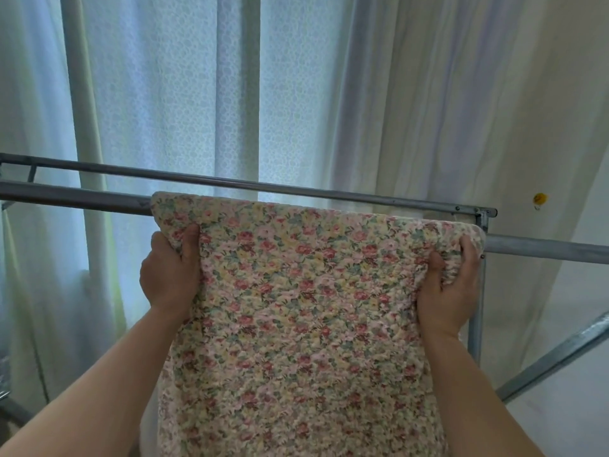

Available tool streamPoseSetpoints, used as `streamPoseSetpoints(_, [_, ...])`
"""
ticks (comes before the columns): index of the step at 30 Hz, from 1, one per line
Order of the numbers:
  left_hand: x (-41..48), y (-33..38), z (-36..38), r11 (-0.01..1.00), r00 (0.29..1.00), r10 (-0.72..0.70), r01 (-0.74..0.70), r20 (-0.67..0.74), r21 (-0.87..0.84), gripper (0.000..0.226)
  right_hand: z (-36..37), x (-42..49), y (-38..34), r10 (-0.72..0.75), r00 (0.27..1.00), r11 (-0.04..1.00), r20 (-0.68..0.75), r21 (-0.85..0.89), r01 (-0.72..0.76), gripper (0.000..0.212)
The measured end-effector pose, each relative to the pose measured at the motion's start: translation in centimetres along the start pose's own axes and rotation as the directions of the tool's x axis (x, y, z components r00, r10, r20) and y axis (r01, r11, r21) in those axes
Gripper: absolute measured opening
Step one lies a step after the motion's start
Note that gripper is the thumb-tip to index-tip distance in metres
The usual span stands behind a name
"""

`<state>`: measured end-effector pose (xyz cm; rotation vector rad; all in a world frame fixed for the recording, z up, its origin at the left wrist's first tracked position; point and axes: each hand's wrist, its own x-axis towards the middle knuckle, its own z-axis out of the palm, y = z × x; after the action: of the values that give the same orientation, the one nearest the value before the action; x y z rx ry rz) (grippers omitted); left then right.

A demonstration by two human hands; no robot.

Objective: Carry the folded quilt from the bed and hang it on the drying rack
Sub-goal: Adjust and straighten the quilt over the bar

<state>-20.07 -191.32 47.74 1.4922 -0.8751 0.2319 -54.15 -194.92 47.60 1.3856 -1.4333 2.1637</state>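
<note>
A floral quilt (306, 308), pink and yellow flowers on cream, fills the middle of the head view. Its top fold lies over the near bar of the metal drying rack (75, 196), and the rest hangs down toward me. My left hand (171, 272) grips the quilt's upper left edge, thumb on the front. My right hand (449, 285) grips the upper right edge just below the bar. The part of the near bar under the quilt is hidden.
A second, thinner rack bar (296, 188) runs behind the quilt. A rack upright (478, 308) and a slanted brace (553, 361) stand at the right. White curtains (197, 94) hang behind the rack. A small yellow hook (539, 198) sits on the wall.
</note>
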Motion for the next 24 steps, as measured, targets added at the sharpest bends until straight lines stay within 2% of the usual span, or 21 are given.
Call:
streamPoseSetpoints(11, [-0.9,-1.1,0.0,0.999,1.0,0.019,-0.019,0.009,-0.03,0.057,-0.9,-1.4,2.4,-0.02,0.991,0.999,0.132,-0.029,0.024,0.055])
streamPoseSetpoints(18, [-2.4,-3.0,0.2,0.999,0.999,0.026,-0.025,0.048,-0.033,0.057,-1.2,-3.7,4.0,-0.032,0.982,0.998,0.187,-0.043,0.041,0.053])
streamPoseSetpoints(24, [-3.9,-5.0,0.4,0.999,0.997,0.027,-0.03,0.075,0.036,0.054,-1.5,-6.1,5.8,-0.025,0.961,0.994,0.274,-0.097,0.053,0.052])
